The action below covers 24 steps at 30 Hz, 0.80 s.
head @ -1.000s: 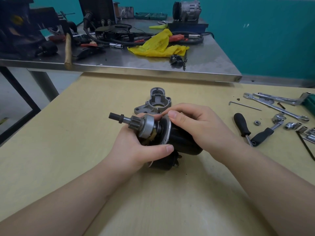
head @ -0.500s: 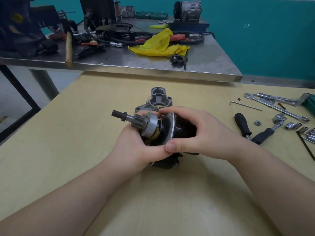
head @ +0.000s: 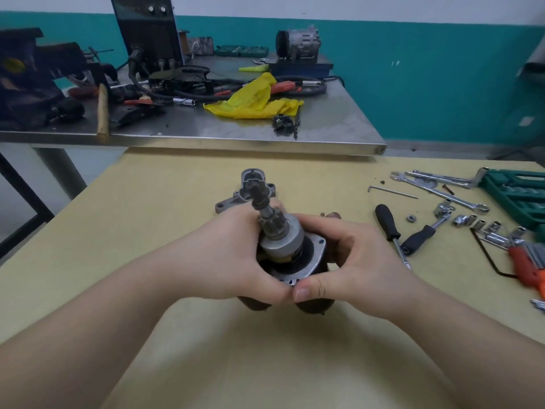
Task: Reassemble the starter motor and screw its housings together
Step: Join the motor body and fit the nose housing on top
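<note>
Head view. The starter motor body point(head: 306, 261) is held upright just above the yellow table point(head: 147, 231), with both hands wrapped around it. The left hand point(head: 233, 258) grasps the left side, fingers curled behind the body and thumb across the front. The right hand point(head: 359, 261) grasps the right side, its thumb meeting the left thumb at the near edge of the flange. The pinion shaft point(head: 262, 208) projects from between the fingers, its long axis pointing up and away from the person, tilted slightly left.

The nose housing point(head: 250, 187) lies on the table just beyond the fingertips, in line with the shaft tip and apart from it. Both hands are about equally near to it. The likely next step is fitting this housing over the shaft. The screwdriver point(head: 389, 228) lies to the right of the right hand.
</note>
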Tool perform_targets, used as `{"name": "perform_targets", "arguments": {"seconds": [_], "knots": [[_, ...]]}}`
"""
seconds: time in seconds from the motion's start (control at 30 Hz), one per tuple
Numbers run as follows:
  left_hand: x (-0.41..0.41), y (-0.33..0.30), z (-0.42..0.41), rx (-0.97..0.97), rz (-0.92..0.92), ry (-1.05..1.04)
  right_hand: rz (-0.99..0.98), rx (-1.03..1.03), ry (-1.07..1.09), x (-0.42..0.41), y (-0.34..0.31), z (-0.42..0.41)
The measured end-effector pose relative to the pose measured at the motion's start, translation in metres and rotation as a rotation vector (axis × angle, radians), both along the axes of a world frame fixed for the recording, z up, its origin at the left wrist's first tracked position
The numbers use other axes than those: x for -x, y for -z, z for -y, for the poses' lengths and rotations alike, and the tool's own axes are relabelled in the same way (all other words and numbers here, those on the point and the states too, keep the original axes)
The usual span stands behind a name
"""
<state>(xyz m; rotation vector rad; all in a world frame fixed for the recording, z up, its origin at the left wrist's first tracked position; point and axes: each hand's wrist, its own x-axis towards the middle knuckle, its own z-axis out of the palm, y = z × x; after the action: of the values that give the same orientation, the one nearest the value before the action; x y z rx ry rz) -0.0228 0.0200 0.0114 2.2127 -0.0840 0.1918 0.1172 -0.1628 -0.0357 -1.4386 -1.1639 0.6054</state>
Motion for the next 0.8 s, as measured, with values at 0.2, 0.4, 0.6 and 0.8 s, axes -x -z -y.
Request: {"name": "perform_targets", "arguments": {"seconds": [0.2, 0.4, 0.6, 0.8], "knots": [[-0.022, -0.031, 0.017, -0.252, -0.037, 0.137, -0.222, -0.144, 0.068, 0.008, 0.017, 0.014], [-0.048, -0.041, 0.023, -0.513, -0.107, 0.102, -0.368, -0.225, 0.098, 0.006, 0.025, 0.015], [-0.056, -0.026, 0.013, -0.370, -0.129, 0.018, -0.447, -0.282, 0.111, -0.002, 0.031, 0.020], [-0.012, 0.069, -0.013, 0.330, 0.107, -0.113, -0.464, -0.270, 0.125, -0.005, 0.036, 0.023]]}}
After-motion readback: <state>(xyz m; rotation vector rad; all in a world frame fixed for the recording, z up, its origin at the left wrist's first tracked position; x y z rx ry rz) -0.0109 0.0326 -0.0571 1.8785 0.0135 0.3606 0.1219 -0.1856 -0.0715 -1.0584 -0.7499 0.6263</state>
